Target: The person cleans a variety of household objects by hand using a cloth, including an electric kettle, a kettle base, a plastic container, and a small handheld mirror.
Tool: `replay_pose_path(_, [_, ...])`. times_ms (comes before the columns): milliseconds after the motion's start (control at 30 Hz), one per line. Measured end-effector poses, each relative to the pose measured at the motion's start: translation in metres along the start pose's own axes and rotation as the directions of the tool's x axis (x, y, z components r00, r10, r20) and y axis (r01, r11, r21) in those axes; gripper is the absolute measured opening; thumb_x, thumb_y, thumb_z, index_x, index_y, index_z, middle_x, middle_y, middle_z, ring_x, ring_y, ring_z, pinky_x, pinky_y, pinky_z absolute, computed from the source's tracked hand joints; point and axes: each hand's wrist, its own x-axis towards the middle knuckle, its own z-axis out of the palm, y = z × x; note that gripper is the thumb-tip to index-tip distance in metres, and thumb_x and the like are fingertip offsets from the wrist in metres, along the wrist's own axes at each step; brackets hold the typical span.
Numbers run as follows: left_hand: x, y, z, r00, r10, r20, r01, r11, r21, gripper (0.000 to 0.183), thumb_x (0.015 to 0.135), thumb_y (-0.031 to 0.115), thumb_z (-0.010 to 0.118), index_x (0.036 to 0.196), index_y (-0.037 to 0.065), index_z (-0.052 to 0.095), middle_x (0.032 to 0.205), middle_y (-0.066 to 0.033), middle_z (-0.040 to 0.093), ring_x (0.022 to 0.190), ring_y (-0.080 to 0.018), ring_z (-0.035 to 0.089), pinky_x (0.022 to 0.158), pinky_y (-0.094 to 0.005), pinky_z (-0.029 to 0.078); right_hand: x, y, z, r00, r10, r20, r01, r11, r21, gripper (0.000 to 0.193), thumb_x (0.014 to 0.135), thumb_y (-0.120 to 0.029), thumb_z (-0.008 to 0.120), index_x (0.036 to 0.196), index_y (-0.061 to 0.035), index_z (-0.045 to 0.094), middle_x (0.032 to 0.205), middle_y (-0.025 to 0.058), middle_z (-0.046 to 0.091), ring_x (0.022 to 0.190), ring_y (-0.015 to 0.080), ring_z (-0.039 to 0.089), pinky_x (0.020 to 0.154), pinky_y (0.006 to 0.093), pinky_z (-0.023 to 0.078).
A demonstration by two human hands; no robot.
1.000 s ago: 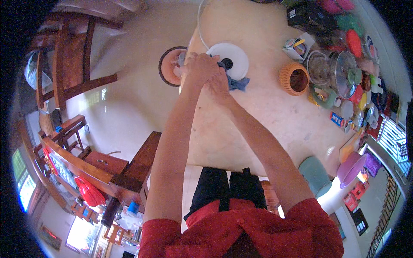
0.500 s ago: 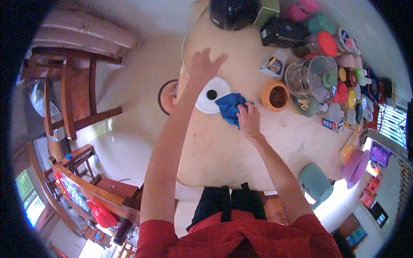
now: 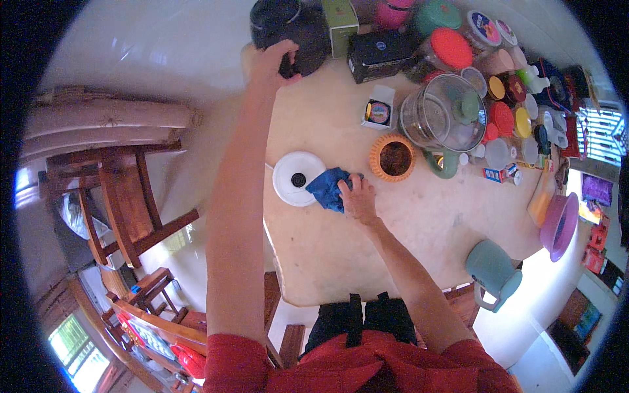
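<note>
At the table's far left, my left hand [image 3: 274,64] reaches to a rounded black kettle [image 3: 308,33], its fingers curled round the handle on the near side. My right hand [image 3: 359,200] is closed on a crumpled blue cloth [image 3: 331,190], pressed to the tabletop. One corner of that cloth overlaps the right edge of a round white kettle base [image 3: 283,177], which has a black connector in its middle. To the right of the cloth stands an orange ribbed pot [image 3: 373,159] with dark brown contents.
A glass pot with a lid [image 3: 426,121], an open white box [image 3: 386,98], a black box [image 3: 380,56] and a green box [image 3: 339,29] stand beyond. Several lidded jars crowd the right side. A teal pitcher [image 3: 488,268] and a pink basin [image 3: 559,226] are by the right edge.
My left hand has moved forward and left, from above the white base onto the black kettle. My right hand keeps hold of the cloth. The whole view has shifted.
</note>
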Motion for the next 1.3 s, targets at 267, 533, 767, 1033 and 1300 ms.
replay_pose_path(267, [-0.049,0.024,-0.001,0.981,-0.061,-0.185,0.038,0.991,-0.127,0.015,0.069,0.013,0.066,0.074,0.008,0.054,0.069,-0.0048,0.049,0.068,-0.0177,0.049,0.055,-0.0398,0.044,0.0,-0.004,-0.002,1.0,0.005,-0.003,-0.005,1.0,-0.009,0.027,0.075,-0.019,0.053,0.102,-0.0173,0.053,0.109,0.0139,0.046,0.093,0.0343,0.046,0.074,0.0484,0.041])
replay_pose_path(533, [-0.151,0.005,-0.005,0.986,0.004,-0.166,-0.011,0.999,-0.043,0.018,0.071,0.018,0.068,0.076,0.005,0.058,0.073,-0.008,0.057,0.067,-0.022,0.057,0.049,-0.0354,0.048,-0.002,0.002,0.005,1.0,0.02,0.024,-0.019,1.0,-0.015,0.025,0.076,-0.018,0.052,0.101,-0.017,0.054,0.109,0.0141,0.047,0.095,0.035,0.048,0.075,0.0507,0.04])
replay_pose_path(767, [-0.169,-0.012,-0.01,0.964,-0.014,-0.265,-0.045,0.975,-0.218,0.016,0.07,0.009,0.065,0.079,0.005,0.052,0.065,-0.0068,0.053,0.054,-0.018,0.052,0.039,-0.0313,0.038,-0.003,0.001,-0.009,0.999,-0.026,0.042,0.02,0.99,0.141,0.023,0.077,-0.019,0.051,0.1,-0.0162,0.054,0.11,0.0146,0.047,0.097,0.0352,0.048,0.078,0.0507,0.04])
replay_pose_path(1033, [-0.164,-0.014,-0.015,0.963,0.02,-0.268,-0.045,0.995,-0.09,0.013,0.071,0.013,0.064,0.074,0.004,0.055,0.063,-0.0056,0.053,0.053,-0.016,0.051,0.036,-0.0291,0.038,0.038,-0.027,-0.058,1.0,0.02,0.022,-0.026,0.925,0.378,0.039,0.073,-0.007,0.06,0.109,-0.0083,0.045,0.106,0.0154,0.046,0.097,0.0353,0.047,0.08,0.0457,0.043])
replay_pose_path(1300, [-0.143,-0.006,-0.024,0.974,-0.063,-0.219,0.023,0.983,-0.18,0.014,0.071,0.013,0.065,0.074,0.004,0.055,0.062,-0.0067,0.053,0.053,-0.0179,0.053,0.036,-0.0302,0.039,0.15,-0.032,-0.066,0.987,0.054,0.15,-0.095,0.954,0.285,0.079,0.076,-0.011,0.06,0.139,-0.0077,0.012,0.112,0.0192,0.046,0.098,0.0375,0.049,0.086,0.0457,0.041])
